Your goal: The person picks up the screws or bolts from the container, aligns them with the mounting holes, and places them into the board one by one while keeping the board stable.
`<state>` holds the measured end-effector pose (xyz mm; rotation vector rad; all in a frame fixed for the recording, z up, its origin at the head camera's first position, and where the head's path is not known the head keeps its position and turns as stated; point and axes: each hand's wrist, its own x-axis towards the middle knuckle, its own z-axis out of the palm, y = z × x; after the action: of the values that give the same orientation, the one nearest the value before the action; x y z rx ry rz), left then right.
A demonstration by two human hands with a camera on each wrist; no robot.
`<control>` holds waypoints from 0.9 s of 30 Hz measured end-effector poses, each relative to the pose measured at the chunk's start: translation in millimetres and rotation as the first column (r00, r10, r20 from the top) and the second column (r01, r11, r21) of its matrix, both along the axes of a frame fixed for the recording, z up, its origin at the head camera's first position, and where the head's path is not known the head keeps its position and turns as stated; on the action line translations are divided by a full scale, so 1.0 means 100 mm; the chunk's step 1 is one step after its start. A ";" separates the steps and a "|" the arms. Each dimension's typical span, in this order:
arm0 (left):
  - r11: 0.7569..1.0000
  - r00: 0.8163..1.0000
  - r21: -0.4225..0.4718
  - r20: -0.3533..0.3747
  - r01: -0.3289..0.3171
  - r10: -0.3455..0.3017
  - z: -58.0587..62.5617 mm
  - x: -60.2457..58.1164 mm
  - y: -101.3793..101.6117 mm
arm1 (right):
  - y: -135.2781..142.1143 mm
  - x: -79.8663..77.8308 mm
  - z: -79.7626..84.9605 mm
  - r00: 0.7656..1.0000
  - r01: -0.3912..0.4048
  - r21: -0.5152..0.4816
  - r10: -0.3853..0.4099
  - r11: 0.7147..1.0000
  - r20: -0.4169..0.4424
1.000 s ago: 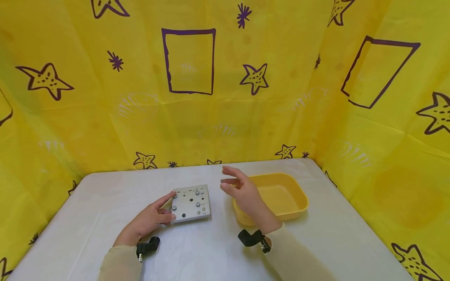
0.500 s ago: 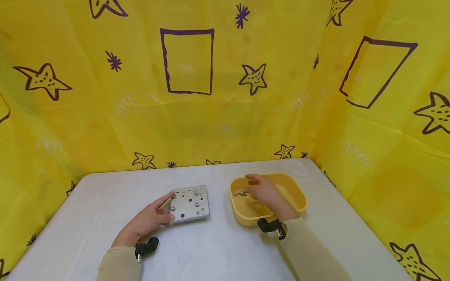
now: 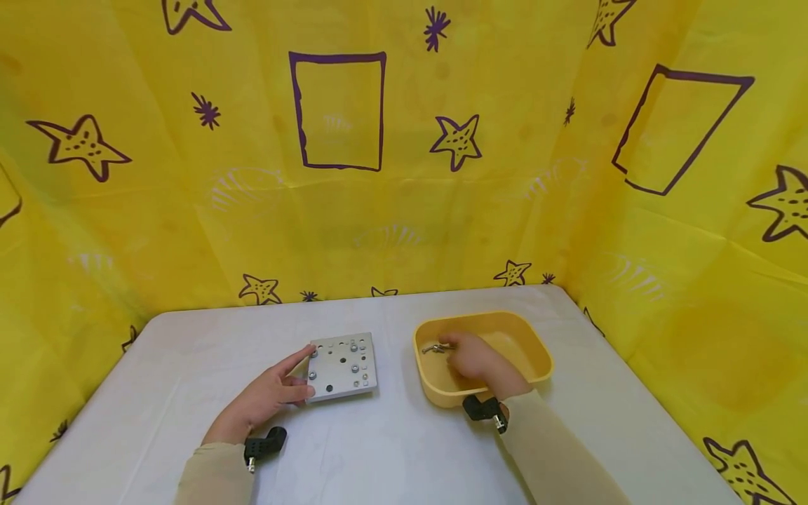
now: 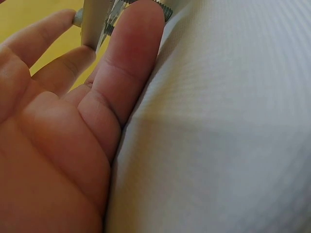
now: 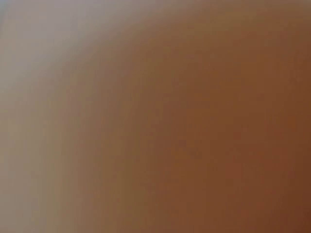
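Note:
In the head view a square pale metal plate [image 3: 341, 368] with holes and several bolts in it is at the middle left of the table. My left hand [image 3: 268, 393] holds its left edge, thumb at the near corner and a finger at the far corner. Threaded bolt ends [image 4: 166, 12] stick out from the plate's underside in the left wrist view, near a fingertip. My right hand [image 3: 476, 361] reaches down into a yellow tray [image 3: 533, 344], fingers curled at a few small metal screws [image 3: 438, 348]. Whether they pinch one is hidden. The right wrist view is only blur.
A white cloth covers the table [image 3: 353, 449]. Yellow curtains [image 3: 404, 231] with starfish drawings hang behind it and on both sides. The tray's raised walls surround my right hand.
My right hand has moved right from the tray's left side, then down into it among the screws, its fingers curling in. The left hand and the plate have stayed put.

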<state>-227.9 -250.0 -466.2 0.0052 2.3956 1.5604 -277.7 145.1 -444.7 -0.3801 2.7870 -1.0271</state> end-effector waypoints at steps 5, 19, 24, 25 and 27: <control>1.000 1.000 0.001 -0.003 0.006 -0.006 0.00 0.00 0.00 | -0.02 -0.01 -0.03 0.999 0.020 0.138 -0.014 0.990 -0.038; 1.000 1.000 -0.011 -0.005 0.006 -0.006 -0.02 0.00 -0.01 | -0.08 0.07 0.02 0.985 -0.025 0.445 0.098 0.895 -0.142; 1.000 1.000 -0.006 0.000 0.006 -0.006 -0.01 0.00 0.00 | -0.09 0.06 0.01 0.983 -0.010 0.463 0.093 0.886 -0.156; 1.000 1.000 -0.003 0.001 0.007 -0.007 -0.01 0.00 0.00 | -0.09 0.07 0.00 0.983 -0.007 0.462 0.091 0.887 -0.160; 1.000 1.000 -0.001 0.003 0.009 -0.009 0.00 0.00 0.00 | -0.09 0.07 -0.01 0.981 -0.007 0.470 0.098 0.882 -0.168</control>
<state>-228.1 -250.2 -466.6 0.0138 2.3906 1.5538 -270.7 136.6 -445.3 -0.5010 3.0398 -0.2875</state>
